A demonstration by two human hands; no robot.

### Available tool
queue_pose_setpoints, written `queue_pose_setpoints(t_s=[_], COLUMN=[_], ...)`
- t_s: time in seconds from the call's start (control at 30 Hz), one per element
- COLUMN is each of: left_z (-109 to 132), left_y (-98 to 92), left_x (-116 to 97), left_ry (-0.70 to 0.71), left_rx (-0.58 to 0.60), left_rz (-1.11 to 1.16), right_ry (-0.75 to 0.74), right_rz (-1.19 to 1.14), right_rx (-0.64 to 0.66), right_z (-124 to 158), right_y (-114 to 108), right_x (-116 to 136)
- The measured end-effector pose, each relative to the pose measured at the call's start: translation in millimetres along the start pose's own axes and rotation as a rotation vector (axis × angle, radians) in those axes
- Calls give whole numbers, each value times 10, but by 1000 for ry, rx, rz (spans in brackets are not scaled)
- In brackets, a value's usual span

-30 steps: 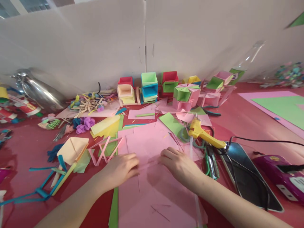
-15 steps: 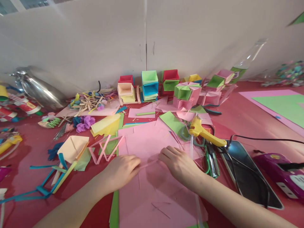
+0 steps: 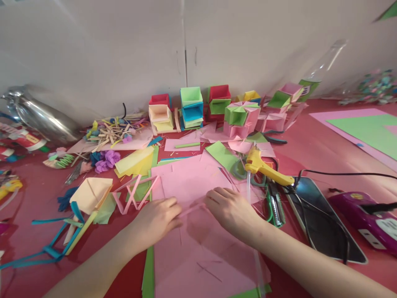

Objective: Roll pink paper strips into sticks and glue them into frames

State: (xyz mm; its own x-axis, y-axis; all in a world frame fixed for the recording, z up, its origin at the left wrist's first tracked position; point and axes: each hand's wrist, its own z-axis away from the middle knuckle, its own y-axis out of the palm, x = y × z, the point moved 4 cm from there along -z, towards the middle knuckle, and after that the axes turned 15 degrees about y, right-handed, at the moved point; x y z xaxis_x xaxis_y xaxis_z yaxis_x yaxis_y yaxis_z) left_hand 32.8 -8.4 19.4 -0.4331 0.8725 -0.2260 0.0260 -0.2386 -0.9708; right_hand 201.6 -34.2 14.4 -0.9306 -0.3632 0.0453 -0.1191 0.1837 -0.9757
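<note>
Between my two hands a narrow pink paper strip [image 3: 192, 210] is held by its ends, low over a stack of pink paper sheets [image 3: 192, 182]. My left hand [image 3: 161, 217] is closed on the strip's left end, and my right hand [image 3: 228, 207] is closed on its right end; the fingertips are partly hidden. Left of my left hand stands a zigzag frame of pink paper strips [image 3: 133, 194]. Thin pink scraps [image 3: 210, 271] lie on the near part of the sheets.
To the right lie a yellow glue gun [image 3: 266, 169], a green cutter knife [image 3: 276, 205], a phone [image 3: 322, 223] with cables over it and a purple power strip [image 3: 366, 215]. Folded paper boxes [image 3: 191, 109] line the wall. A steel jug [image 3: 43, 116] and a blue strip figure [image 3: 52, 250] are left.
The view has shifted slightly, so the objects at the back sit a little further left and higher. Both hands keep hold of the pink strip and have hardly moved.
</note>
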Motion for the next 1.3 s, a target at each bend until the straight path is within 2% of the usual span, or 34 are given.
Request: queue_pose_setpoints(t_s=[0.2,0.4,0.6,0.83,1.0,1.07,1.2,1.3], left_z=[-14,12,-5,-19,-33,-40,-29,-29], left_y=[53,-39,-40,32,47,29,-41,-44], left_x=[23,20,-5,-17,-20,-15,-36,-78], left_ry=[39,73,63,74,81,57,40,49], left_rx=[-68,-232,-199,-248,-272,-331,-547,-612], left_rz=[-81,-163,-118,-155,-172,-147,-80,-107], right_ry=[8,-31,-7,34,32,13,14,3], right_rz=[-20,-85,-101,-47,-89,-96,-113,-125], right_rx=[27,-50,-92,-59,-52,-53,-78,-119], right_z=[-10,14,7,-1,16,20,25,36], right_y=[30,-19,-36,-4,-14,-33,-93,-136], right_x=[-27,-39,-50,-33,-21,-12,-9,3])
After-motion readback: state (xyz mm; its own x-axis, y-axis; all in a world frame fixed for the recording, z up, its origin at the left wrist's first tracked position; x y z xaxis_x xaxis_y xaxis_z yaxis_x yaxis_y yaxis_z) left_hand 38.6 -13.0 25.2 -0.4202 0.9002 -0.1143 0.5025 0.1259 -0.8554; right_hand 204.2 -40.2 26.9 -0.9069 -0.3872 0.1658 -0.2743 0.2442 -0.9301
